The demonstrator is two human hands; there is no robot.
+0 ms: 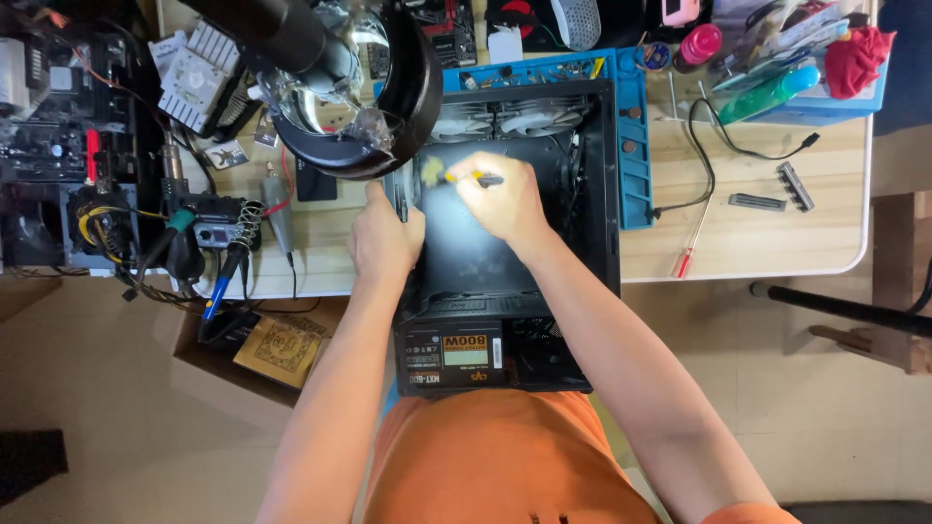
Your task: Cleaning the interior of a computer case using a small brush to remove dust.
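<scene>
Wooden bench (757,243) fills the upper half of the frame, crowded with boards and tools, and a black case (519,243) lies open at centre, its lower end overhanging toward my lap. My left hand (385,238) presses on the case's left wall, fingers curled over the edge and steadying it rather than carrying anything. My right hand (505,204) is closed round a screwdriver (476,178) with a yellow and black handle, its tip aimed left at the upper left inside corner of the case. I judge the step goes best with the driver kept square to the screw, light downward pressure, and the left hand bracing the wall so the case cannot shift. A large lamp (359,87) at upper centre covers that corner, so I cannot see the screw or the tip; the fans (505,116) behind are only partly visible.
</scene>
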